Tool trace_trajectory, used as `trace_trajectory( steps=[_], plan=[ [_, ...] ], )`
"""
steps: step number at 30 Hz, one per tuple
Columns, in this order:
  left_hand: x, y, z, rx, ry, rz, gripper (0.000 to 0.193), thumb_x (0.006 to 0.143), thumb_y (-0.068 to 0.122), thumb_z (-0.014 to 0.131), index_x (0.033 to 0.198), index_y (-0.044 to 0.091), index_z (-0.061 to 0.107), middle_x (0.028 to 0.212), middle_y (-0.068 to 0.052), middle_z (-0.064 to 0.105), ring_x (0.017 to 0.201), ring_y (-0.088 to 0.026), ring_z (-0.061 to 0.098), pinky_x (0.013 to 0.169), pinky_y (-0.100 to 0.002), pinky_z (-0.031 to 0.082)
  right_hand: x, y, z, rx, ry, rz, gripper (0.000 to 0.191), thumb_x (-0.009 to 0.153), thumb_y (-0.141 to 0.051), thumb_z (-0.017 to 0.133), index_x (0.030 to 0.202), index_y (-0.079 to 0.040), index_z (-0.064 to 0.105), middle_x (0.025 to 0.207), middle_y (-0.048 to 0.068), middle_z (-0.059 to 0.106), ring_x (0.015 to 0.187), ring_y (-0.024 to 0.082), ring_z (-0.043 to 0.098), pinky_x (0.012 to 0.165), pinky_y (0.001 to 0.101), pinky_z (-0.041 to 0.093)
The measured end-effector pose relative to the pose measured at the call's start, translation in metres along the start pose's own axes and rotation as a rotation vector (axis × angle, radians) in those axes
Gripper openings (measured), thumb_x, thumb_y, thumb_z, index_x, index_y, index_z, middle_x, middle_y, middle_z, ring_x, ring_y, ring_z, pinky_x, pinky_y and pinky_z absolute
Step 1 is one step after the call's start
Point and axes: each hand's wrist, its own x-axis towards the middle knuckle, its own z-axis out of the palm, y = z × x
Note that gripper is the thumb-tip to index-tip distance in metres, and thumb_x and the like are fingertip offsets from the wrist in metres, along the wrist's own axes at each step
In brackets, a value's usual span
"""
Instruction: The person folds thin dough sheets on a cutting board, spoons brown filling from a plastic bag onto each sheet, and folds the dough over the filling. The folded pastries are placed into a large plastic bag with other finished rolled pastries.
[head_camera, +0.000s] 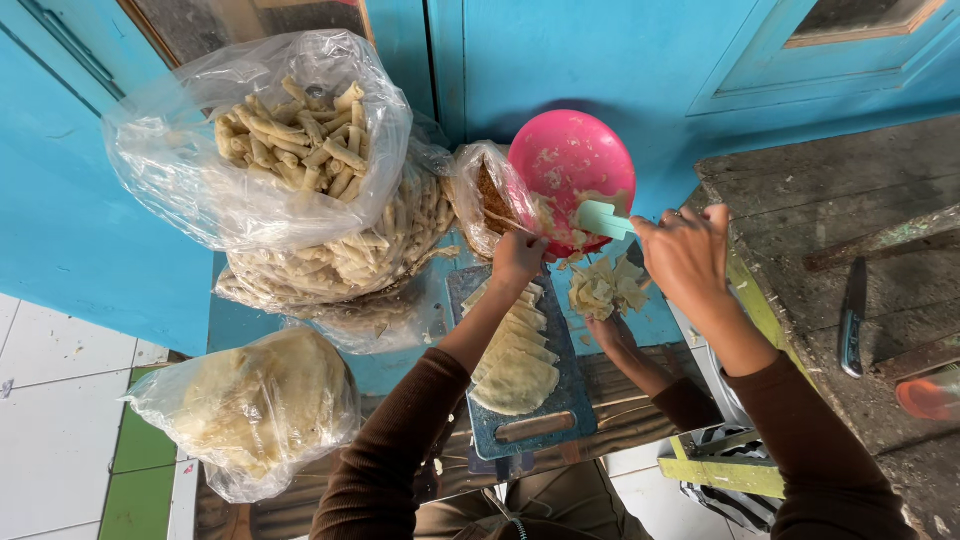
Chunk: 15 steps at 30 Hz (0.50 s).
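My left hand (517, 258) grips the lower rim of a tilted pink bowl (570, 160) smeared with pale filling. My right hand (685, 255) holds a light green spatula (605, 218) whose blade rests against the inside of the bowl. Below the bowl, another person's hand (612, 332) holds up a pale wrapper heaped with filling (605, 287). A fanned stack of round pale wrappers (515, 365) lies on a blue-grey cutting board (535, 428) under my left forearm.
Two clear plastic bags of rolled pastries (290, 140) (340, 255) are piled at the left. A bag of flat wrappers (255, 400) sits below them, and a bag of brown crumbs (480, 200) is beside the bowl. A knife (852, 315) lies on the worn wooden bench (830, 200) at the right.
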Motion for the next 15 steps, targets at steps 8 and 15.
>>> trace_trajectory(
  steps=[8,15],
  plan=[
    [-0.001,0.010,0.008,-0.155,0.127,-0.044,0.027,0.096,0.019,0.065,0.096,-0.004,0.077,0.073,-0.010,0.078,0.048,-0.014,0.068,0.051,-0.030,0.057,-0.001,-0.008,-0.010,-0.027,0.123,0.009,0.027,0.089,-0.015,0.075,0.114,-0.021,0.083,0.078,0.000,0.065,0.083,0.016,0.059,0.088,0.0392,0.033],
    [0.005,0.002,0.016,-0.171,0.142,-0.097,0.026,0.096,0.019,0.064,0.099,-0.003,0.078,0.073,-0.009,0.079,0.047,-0.014,0.066,0.052,-0.030,0.056,0.002,-0.004,-0.009,-0.072,0.139,0.000,0.032,0.086,-0.013,0.074,0.116,-0.019,0.083,0.084,0.001,0.068,0.085,0.016,0.059,0.088,0.0386,0.033]
  ],
)
